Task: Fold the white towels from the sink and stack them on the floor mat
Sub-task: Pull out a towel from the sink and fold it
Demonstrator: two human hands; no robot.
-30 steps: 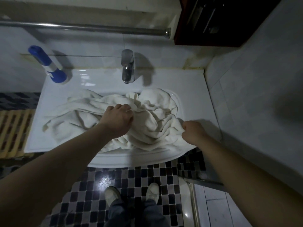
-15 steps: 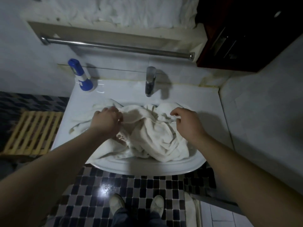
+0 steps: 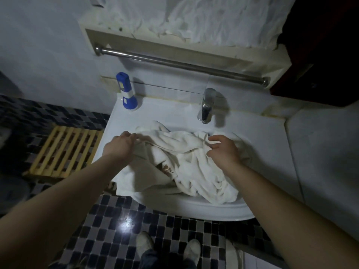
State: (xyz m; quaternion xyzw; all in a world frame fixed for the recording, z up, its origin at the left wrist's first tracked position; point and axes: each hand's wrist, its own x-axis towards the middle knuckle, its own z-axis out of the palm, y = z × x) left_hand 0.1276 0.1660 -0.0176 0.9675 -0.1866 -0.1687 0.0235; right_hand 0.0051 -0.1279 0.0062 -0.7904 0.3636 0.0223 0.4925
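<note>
White terry cloth, the crumpled white towels (image 3: 196, 164) fill the white ceramic sink (image 3: 194, 210), one corner hanging over its near left rim. They look soft, limp and light, best taken by an edge or corners. The left hand (image 3: 120, 146) pinches a fold closed; the right hand (image 3: 223, 150) curls loosely on another. A second ago the right hand gripped nearer, at the rim.

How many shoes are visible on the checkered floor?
2: the left shoe and the right shoe, side by side near the bottom edge, below the sink.
</note>
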